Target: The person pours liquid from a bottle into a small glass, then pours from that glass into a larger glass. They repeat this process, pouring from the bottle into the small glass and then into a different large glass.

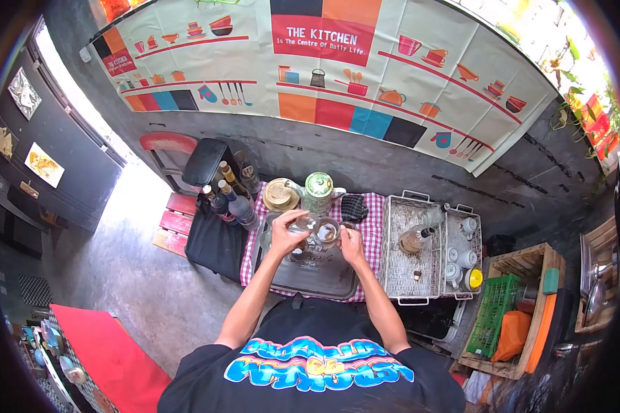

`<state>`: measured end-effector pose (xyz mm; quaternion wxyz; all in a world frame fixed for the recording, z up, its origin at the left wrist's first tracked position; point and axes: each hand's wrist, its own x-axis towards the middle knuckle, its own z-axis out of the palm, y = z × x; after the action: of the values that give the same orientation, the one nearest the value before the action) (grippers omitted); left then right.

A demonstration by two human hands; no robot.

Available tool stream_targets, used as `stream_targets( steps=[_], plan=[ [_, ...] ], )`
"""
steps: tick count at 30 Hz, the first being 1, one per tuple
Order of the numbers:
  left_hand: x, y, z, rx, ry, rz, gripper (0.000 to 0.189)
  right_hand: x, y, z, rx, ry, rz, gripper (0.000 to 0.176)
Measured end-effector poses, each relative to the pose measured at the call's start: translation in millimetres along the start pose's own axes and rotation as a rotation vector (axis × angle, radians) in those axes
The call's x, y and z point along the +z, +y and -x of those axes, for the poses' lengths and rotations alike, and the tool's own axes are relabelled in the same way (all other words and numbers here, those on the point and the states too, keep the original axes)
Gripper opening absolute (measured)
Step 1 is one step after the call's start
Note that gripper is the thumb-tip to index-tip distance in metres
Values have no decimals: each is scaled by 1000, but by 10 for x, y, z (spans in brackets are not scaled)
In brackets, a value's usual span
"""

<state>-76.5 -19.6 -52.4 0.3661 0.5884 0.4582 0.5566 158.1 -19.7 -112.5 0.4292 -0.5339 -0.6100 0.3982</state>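
My left hand [287,235] is closed around a small clear glass [308,222], which is tilted toward the right. My right hand [352,245] grips a clear glass cup [328,233] by its side. The two glasses are side by side, close above a dark serving tray [317,279]. Some more glassware shows on the tray below my left hand, partly hidden by it. Just behind the glasses stands a green and white patterned pitcher [319,194]. To its left lies a stack of beige saucers [280,195], and to its right a dark checked cloth [354,207].
A pink checked tablecloth [373,227] lies under the tray. Several bottles [240,208] stand at the left. At the right, a white wire tray [401,275] holds bottles, beside a rack of white cups [467,259]. Farther right is a wooden crate [517,258] with a green basket [497,313].
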Motion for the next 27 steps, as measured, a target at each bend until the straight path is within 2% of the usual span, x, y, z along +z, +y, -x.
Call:
stream_targets(
  steps=[12,20,27],
  plan=[
    [-39,67,-49,14,-20,-58,45,16,-55,-28,-37,25,10,49],
    [-21,226,-99,108,-49,-117,45,-17,-222,-18,-35,25,-14,50],
    [13,237,-120,145,-73,-125,47,-18,-119,-38,-53,28,-31,51]
  ],
)
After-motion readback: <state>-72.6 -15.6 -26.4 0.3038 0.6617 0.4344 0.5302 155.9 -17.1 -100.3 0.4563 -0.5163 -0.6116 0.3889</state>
